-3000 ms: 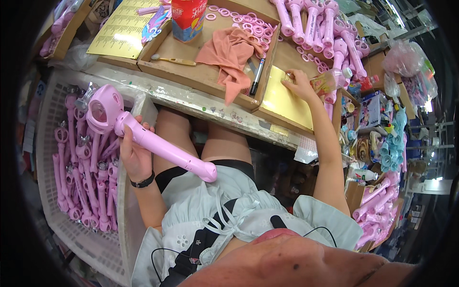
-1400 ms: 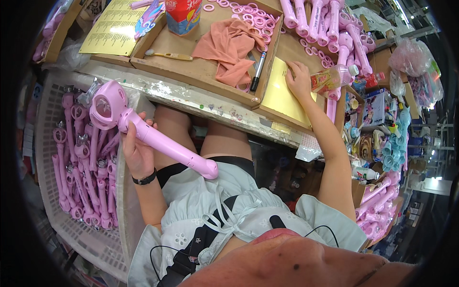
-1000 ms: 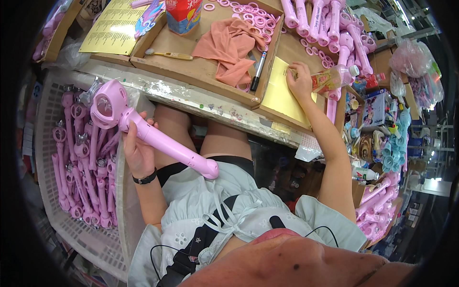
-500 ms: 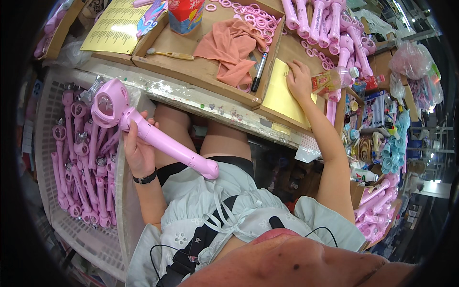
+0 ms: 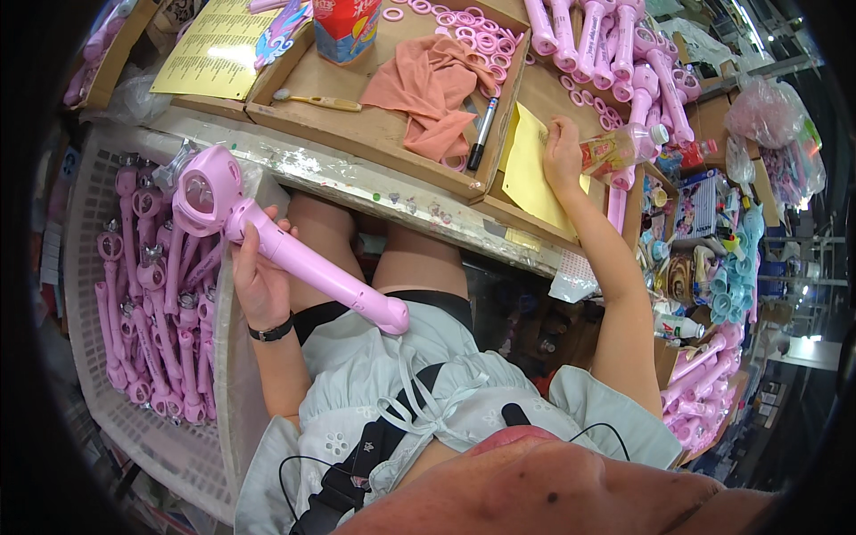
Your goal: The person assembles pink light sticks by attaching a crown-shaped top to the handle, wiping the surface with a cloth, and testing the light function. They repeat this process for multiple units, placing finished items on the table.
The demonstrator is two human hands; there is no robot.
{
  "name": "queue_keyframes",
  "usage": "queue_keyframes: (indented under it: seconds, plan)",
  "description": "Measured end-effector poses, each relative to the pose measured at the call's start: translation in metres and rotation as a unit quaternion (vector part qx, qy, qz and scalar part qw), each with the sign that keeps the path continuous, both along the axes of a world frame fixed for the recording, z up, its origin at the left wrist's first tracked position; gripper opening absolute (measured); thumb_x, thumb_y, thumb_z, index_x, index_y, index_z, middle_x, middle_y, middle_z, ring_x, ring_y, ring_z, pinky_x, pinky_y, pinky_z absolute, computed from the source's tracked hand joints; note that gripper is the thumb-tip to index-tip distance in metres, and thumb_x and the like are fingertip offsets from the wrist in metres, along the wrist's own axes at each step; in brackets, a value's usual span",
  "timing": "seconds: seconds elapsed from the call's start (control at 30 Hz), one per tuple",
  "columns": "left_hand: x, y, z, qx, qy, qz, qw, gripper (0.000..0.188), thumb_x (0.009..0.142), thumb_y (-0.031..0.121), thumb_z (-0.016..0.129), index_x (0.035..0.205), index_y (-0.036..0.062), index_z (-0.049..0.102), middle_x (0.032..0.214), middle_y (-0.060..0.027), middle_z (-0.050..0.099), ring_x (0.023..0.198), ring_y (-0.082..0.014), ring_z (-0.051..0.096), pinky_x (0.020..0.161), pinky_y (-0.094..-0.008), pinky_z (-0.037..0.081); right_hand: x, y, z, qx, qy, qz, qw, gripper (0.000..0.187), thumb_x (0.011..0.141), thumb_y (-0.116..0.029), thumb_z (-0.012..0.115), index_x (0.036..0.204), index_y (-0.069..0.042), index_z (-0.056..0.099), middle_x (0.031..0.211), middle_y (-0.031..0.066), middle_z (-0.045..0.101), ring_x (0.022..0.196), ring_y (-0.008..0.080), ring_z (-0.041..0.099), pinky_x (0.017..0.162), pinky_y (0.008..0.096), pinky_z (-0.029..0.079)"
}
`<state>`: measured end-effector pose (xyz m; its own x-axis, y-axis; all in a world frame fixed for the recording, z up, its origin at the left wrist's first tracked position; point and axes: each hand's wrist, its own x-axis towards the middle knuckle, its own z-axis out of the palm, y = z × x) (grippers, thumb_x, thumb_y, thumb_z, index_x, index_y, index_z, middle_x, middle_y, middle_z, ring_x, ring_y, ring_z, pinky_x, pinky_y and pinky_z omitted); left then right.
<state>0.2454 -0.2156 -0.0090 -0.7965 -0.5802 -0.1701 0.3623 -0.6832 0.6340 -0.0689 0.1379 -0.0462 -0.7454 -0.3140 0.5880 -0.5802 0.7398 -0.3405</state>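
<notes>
Pink wand (image 5: 308, 267) hangs over bare thighs (image 5: 423, 267) in the head view, between a pale plastic basket (image 5: 147, 450) and a worn tabletop (image 5: 299, 160), its upper handle gripped by the left hand (image 5: 260, 285). The long axis runs diagonally: the rounded, windowed head points up and left, toward the basket's far corner; the capped end points down and right, over a pale green dress (image 5: 361, 357). At right, the right hand (image 5: 562, 160) curls at the edge of a yellow sheet (image 5: 530, 169); whether its fingers pinch the paper cannot be told. The step in hand appears to be work at that sheet's edge; the next move seems to call for a sure pinch there and a steady left grip.
</notes>
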Motion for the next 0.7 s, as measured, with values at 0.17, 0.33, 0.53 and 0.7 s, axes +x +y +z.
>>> queue_keyframes:
  seconds: [0.17, 0.33, 0.53, 0.7]
  plan:
    - [0.001, -0.001, -0.002, 0.003, 0.005, -0.002, 1.0, 0.036, 0.093, 0.015, 0.051, 0.125, 0.0041, 0.039, 0.113, -0.0172, 0.056, 0.093, -0.0231, 0.059, 0.085, -0.0408, 0.05, -0.005, 0.0, -0.004, -0.134, -0.089, -0.027, 0.987, 0.019, 0.096, -0.015, 0.041, 0.111, -0.003, 0.045, 0.1, 0.0166, 0.058, 0.08, 0.0277, 0.064, 0.066, 0.0371, 0.049]
    - [0.003, 0.002, 0.004, 0.09, 0.179, -0.015, 0.979, 0.051, 0.089, 0.004, 0.047, 0.136, 0.0028, 0.03, 0.13, -0.0186, 0.045, 0.116, -0.0283, 0.048, 0.102, -0.0466, 0.036, -0.013, 0.002, -0.006, -0.247, -0.13, -0.014, 0.96, 0.022, 0.098, -0.018, 0.039, 0.112, -0.002, 0.044, 0.102, 0.0137, 0.057, 0.078, 0.0213, 0.067, 0.066, 0.0313, 0.05]
    - [0.008, 0.005, 0.028, 0.03, 0.311, -0.031, 0.949, 0.066, 0.085, -0.003, 0.046, 0.143, 0.0084, 0.018, 0.145, -0.0112, 0.031, 0.138, -0.0375, 0.014, 0.111, -0.06, 0.008, -0.013, 0.005, -0.006, -0.214, -0.141, -0.025, 0.966, 0.026, 0.096, -0.016, 0.043, 0.117, -0.002, 0.043, 0.107, 0.0148, 0.056, 0.088, 0.0227, 0.064, 0.076, 0.0322, 0.048]
    - [0.008, 0.008, 0.027, 0.027, 0.258, -0.023, 0.966, 0.052, 0.09, -0.003, 0.043, 0.138, 0.0128, 0.029, 0.139, -0.0114, 0.039, 0.134, -0.0403, 0.024, 0.106, -0.0603, 0.025, -0.001, -0.007, 0.039, -0.013, 0.077, -0.009, 0.997, 0.021, 0.087, -0.012, 0.057, 0.105, 0.0, 0.054, 0.112, 0.0171, 0.055, 0.108, 0.0297, 0.05, 0.094, 0.0391, 0.037]
